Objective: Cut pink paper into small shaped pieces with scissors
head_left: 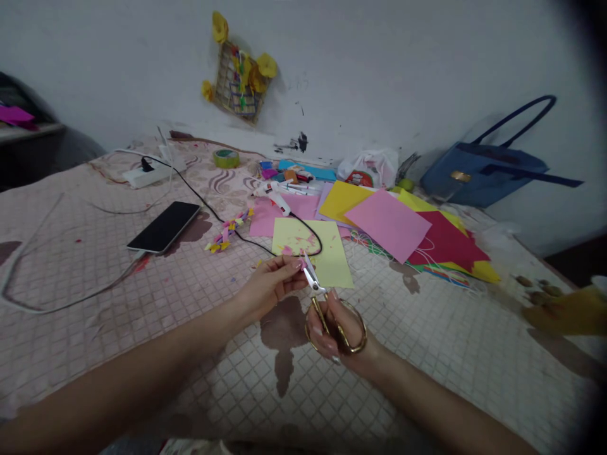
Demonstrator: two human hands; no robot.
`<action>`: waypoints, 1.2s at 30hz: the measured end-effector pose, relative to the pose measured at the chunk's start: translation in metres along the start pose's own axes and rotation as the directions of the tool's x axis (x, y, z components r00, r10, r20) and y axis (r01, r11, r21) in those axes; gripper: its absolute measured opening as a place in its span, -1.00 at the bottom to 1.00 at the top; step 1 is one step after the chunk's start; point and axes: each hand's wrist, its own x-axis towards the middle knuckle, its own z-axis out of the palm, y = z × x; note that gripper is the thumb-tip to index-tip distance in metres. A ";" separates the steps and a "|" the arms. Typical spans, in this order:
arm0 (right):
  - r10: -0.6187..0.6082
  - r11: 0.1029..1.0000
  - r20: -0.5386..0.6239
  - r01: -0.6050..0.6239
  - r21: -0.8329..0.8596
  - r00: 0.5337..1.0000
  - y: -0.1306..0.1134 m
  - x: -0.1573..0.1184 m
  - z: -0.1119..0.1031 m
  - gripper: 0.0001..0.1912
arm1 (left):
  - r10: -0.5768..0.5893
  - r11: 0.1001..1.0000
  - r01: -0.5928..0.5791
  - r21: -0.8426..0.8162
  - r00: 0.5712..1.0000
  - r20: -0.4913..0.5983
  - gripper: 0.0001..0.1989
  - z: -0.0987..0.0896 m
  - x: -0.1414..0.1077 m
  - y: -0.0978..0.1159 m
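My right hand (339, 325) is wrapped through the gold loops of a pair of scissors (313, 283), whose silver blades stand apart and point up and left. Between the blades lies the edge of a small pink paper piece (304, 264), pinched by the fingertips of my left hand (279, 278). Just beyond both hands a pale yellow sheet (334, 259) rests on the table, with pink paper scraps (296, 245) scattered over it. A garland of pink, yellow and purple paper bits (229, 231) lies to the left of that sheet.
A white glue gun (277, 199) with a black cord sits behind the sheet. Coloured papers (389, 224) and white string (374, 245) spread to the right, near a blue handbag (484, 174). At left are a plugged-in phone (165, 226), a power strip (150, 174) and green tape (226, 158).
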 end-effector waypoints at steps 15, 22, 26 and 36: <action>0.080 0.890 0.324 -0.214 0.403 0.943 -0.011 -0.002 -0.008 -0.34 | 0.011 0.999 -0.008 -0.046 0.998 0.061 -0.89 -0.001 0.000 0.002; 0.090 0.901 0.293 -0.203 0.384 0.952 -0.012 -0.003 -0.007 -0.35 | 0.005 0.999 -0.002 -0.033 0.998 0.064 -0.88 -0.001 0.000 0.003; 0.065 0.893 0.326 -0.201 0.402 0.943 -0.011 -0.003 -0.007 -0.35 | 0.001 0.999 0.003 -0.049 0.996 0.085 -0.88 0.000 -0.001 0.004; 0.055 0.898 0.336 -0.193 0.395 0.940 -0.009 -0.001 -0.007 -0.35 | -0.007 1.000 0.008 -0.016 0.999 0.048 -0.90 0.000 0.000 0.004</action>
